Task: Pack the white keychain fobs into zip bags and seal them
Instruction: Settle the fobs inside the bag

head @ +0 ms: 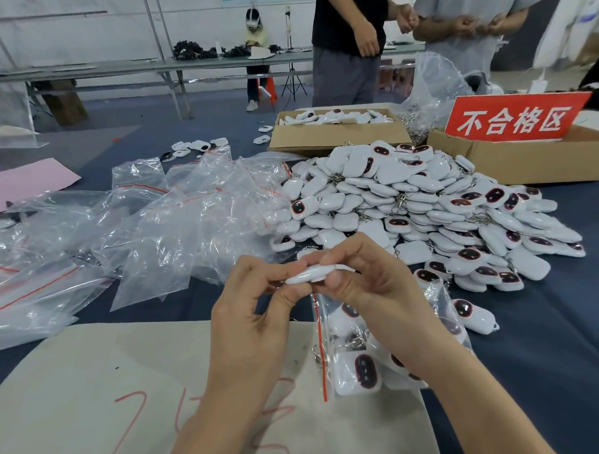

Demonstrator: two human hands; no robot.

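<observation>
My left hand [256, 298] and my right hand [367, 285] both pinch one white keychain fob [311, 274], held edge-on between them above the table. Under my right wrist lies a clear zip bag [346, 349] with a red seal line, holding several white fobs with dark faces. A big heap of loose white fobs [429, 206] covers the table beyond and to the right of my hands. A pile of empty clear zip bags [152, 227] spreads to the left.
A beige board with red writing [133, 391] lies under my forearms. Two cardboard boxes stand behind the heap, one with fobs [335, 134], one with a red sign [518, 118]. Two people stand at the far table edge. Pink paper [21, 184] lies at left.
</observation>
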